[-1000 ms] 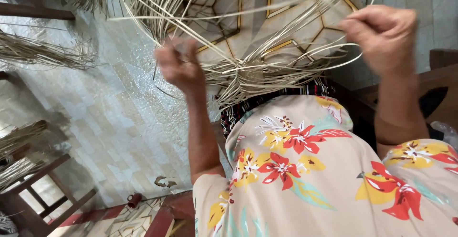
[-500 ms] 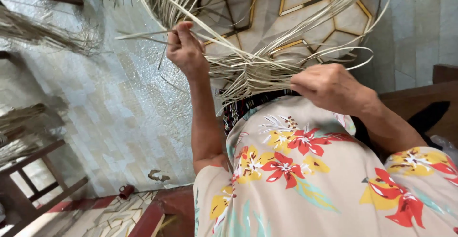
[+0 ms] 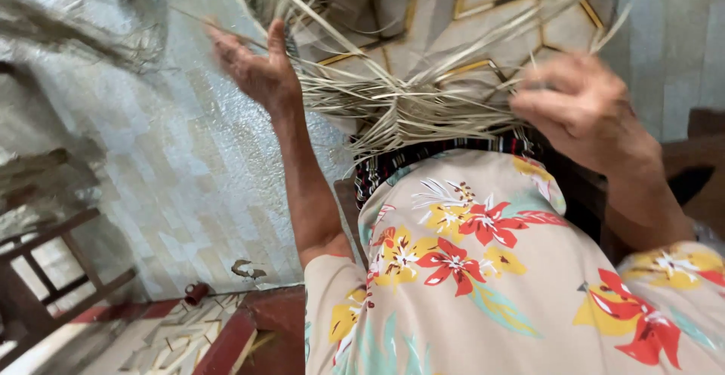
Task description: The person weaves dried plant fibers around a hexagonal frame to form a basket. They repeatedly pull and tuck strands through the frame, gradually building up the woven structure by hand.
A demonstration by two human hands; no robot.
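Since half a second before, the right hand (image 3: 585, 111) had risen from the lap toward 2 o'clock. The woven straw mat (image 3: 423, 103) lay at 12 o'clock. Its grip pinched strands; the left hand (image 3: 257, 69) spread open, touching strands.

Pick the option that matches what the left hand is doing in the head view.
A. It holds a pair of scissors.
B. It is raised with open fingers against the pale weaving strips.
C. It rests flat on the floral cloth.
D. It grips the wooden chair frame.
B: the left hand is lifted with its fingers spread against the pale strips, well above the floral cloth and far from the chair frame.
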